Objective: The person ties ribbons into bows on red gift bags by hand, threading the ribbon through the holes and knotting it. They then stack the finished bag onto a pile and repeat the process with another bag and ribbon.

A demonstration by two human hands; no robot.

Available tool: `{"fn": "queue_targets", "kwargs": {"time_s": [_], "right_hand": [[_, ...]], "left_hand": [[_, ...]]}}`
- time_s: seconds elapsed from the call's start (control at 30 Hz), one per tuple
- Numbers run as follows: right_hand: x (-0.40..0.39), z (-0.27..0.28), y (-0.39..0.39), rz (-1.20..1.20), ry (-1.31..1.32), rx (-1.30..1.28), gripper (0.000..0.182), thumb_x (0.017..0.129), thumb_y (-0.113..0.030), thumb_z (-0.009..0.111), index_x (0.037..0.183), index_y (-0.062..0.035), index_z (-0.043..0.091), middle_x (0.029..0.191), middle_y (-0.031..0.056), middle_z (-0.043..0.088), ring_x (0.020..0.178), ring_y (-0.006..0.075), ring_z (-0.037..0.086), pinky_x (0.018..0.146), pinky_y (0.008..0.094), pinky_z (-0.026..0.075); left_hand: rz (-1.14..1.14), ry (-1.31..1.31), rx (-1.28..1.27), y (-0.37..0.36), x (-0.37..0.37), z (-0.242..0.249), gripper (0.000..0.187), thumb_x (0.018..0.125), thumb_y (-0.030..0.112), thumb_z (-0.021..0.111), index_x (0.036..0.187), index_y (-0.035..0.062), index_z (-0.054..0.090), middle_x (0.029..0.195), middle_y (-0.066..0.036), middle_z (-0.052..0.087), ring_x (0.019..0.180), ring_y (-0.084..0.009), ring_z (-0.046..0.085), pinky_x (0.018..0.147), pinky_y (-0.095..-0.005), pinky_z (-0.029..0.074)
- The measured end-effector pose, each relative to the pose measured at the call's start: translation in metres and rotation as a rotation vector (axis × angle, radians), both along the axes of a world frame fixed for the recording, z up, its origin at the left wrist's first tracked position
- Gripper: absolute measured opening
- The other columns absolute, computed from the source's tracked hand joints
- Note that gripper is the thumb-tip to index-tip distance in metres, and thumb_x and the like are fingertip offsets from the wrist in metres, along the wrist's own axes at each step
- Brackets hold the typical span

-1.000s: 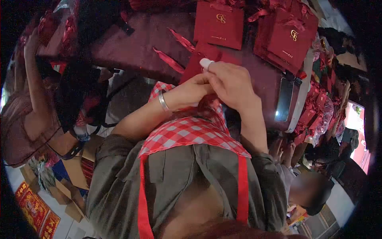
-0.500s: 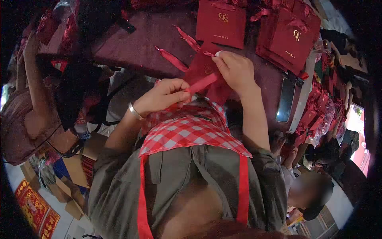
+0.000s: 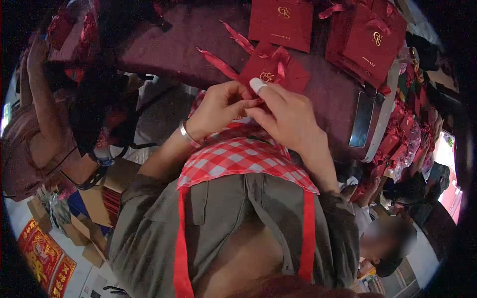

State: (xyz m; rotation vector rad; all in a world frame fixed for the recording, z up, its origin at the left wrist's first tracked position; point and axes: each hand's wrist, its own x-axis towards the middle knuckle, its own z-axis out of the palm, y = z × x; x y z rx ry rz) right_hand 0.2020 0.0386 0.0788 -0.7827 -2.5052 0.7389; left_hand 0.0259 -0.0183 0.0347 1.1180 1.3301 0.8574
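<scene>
Slippage is what I'd watch for in my head view: the red bag point(image 3: 298, 77) lies at an angle on the table point(image 3: 174, 49), just beyond the fingertips, and a hard tug on anything joined to it could, I judge, drag it askew or crease it. The ribbon point(image 3: 282, 67) across its front might snag under a finger, and the two ribbon strips point(image 3: 218, 63) to its left could tangle in the same pull. A wide sweep to the right might knock the phone point(image 3: 361, 119) near the table's edge.

The left hand point(image 3: 218, 111) reaches in from its side, back upward, fingers curled, thumb drawn towards them. The right hand point(image 3: 288, 114) angles in opposite, a white cover point(image 3: 257, 85) on one extended finger, thumb pointing across. Their tips nearly meet around a sliver of red; I cannot tell which hand, if either, pinches it.
</scene>
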Motion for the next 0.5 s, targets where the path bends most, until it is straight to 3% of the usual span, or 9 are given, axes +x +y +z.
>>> {"fn": "queue_targets", "kwargs": {"time_s": [0.03,0.1,0.17,0.27,0.5], "right_hand": [[-0.002,-0.011,-0.003,0.002,-0.043,0.001,0.039,0.076,-0.021,0.069,0.106,0.0013,0.057,0.09,0.0158,0.062,0.08,0.0306,0.063,0.067,0.037,0.051],[-0.001,-0.021,-0.005,0.007,-0.036,-0.007,0.037,0.076,-0.02,0.068,0.105,0.0016,0.057,0.089,0.0156,0.061,0.08,0.0308,0.062,0.067,0.0381,0.051],[0.0,-0.027,-0.006,0.008,-0.026,-0.013,0.035,0.076,-0.018,0.068,0.103,0.0019,0.057,0.088,0.0153,0.061,0.08,0.031,0.062,0.067,0.0391,0.05],[0.003,-0.031,-0.006,0.007,0.011,-0.041,0.031,0.076,-0.014,0.067,0.101,0.0017,0.058,0.088,0.0149,0.061,0.079,0.0316,0.06,0.067,0.0402,0.049],[0.007,-0.033,-0.002,0.033,0.004,-0.024,0.019,0.076,-0.008,0.066,0.091,0.0002,0.059,0.081,0.0129,0.059,0.074,0.0314,0.058,0.065,0.0395,0.047]], "left_hand": [[-0.002,0.057,0.111,0.001,0.001,-0.001,0.012,0.085,0.007,0.063,0.09,-0.0014,0.058,0.075,-0.002,0.061,0.068,-0.0054,0.056,0.058,-0.0223,0.047],[-0.037,-0.094,0.125,-0.003,-0.002,-0.014,0.01,0.087,0.007,0.061,0.092,-0.0018,0.057,0.078,-0.001,0.061,0.072,-0.0052,0.055,0.061,-0.0218,0.047],[-0.027,-0.337,0.056,-0.006,-0.001,-0.022,0.009,0.089,0.006,0.058,0.094,-0.001,0.055,0.081,-0.001,0.06,0.076,-0.0057,0.056,0.066,-0.0214,0.047],[0.0,-0.484,-0.079,-0.008,-0.004,-0.021,0.009,0.09,0.005,0.056,0.097,0.0008,0.052,0.083,-0.001,0.058,0.078,-0.0061,0.055,0.068,-0.0216,0.047],[-0.042,-0.413,0.026,-0.005,-0.01,-0.026,0.01,0.09,0.006,0.057,0.098,0.0019,0.051,0.083,0.0,0.058,0.073,-0.0056,0.054,0.064,-0.0201,0.046]]}}
